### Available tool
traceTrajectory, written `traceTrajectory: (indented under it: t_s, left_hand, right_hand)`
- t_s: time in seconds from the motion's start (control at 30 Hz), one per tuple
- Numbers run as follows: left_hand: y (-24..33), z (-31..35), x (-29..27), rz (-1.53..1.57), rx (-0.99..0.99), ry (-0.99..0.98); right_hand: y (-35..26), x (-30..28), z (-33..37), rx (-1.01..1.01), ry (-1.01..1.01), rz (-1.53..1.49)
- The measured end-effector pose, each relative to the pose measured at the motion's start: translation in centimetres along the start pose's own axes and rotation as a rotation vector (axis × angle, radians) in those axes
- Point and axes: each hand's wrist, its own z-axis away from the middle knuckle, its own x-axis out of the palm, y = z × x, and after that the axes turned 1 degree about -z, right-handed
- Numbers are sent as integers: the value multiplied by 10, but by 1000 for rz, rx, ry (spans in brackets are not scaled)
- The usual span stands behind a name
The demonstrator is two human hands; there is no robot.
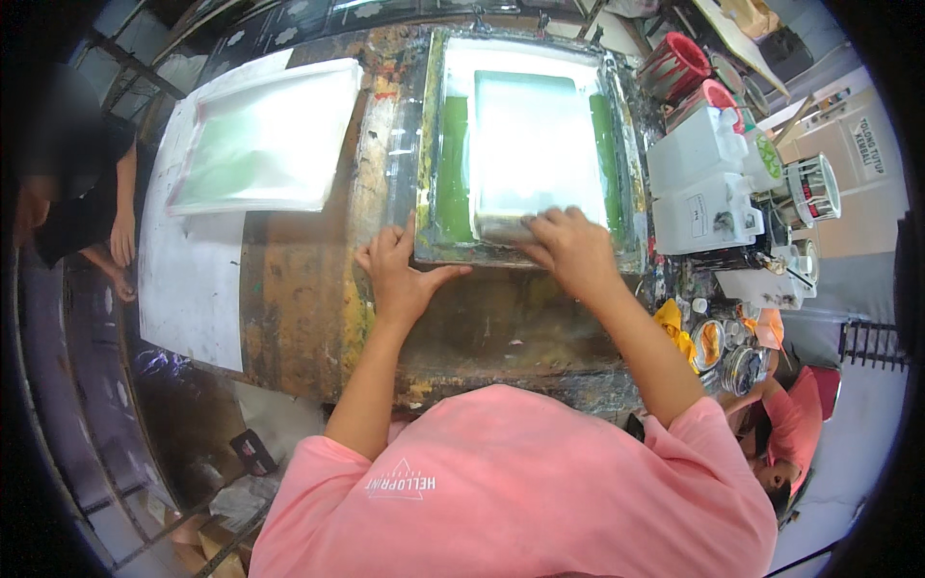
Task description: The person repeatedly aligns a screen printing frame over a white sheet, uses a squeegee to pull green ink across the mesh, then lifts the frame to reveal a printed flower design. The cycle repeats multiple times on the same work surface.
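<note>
A screen-printing frame (443, 252) lies on the stained wooden table in front of me. Its mesh shows green at the sides around a pale, glare-washed panel (535, 144). My left hand (400, 275) touches the frame's near left corner, thumb and fingers spread apart. At the panel's near edge, my right hand (570, 249) has its fingers bent over a grey bar (499, 229) that looks like a squeegee. The hand covers the bar's right part, and glare blurs its outline.
A clear-covered sheet (275, 140) lies on white paper (190, 289) at the left. White jugs (703, 212), red-stained tubs (674, 67) and jars (744, 368) crowd the right. One person (82, 193) stands at the left; another (795, 419) is at the lower right.
</note>
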Motion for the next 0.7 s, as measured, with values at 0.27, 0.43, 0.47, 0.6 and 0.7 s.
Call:
traceTrajectory:
  t_s: [0.27, 0.43, 0.47, 0.6, 0.7]
  left_hand:
    - [1, -4, -4, 53, 27, -19]
    - [1, -5, -2, 46, 42, 29]
    - [-3, -2, 1, 68, 60, 70]
    - [-6, -2, 4, 223, 41, 45]
    - [-7, -3, 5, 133, 126, 96]
  right_hand:
    - [93, 25, -136, 10, 130, 112]
    - [135, 4, -192, 12, -67, -11]
    - [133, -4, -202, 17, -79, -25]
    - [141, 8, -209, -10, 56, 27]
    - [130, 27, -181, -28, 136, 114]
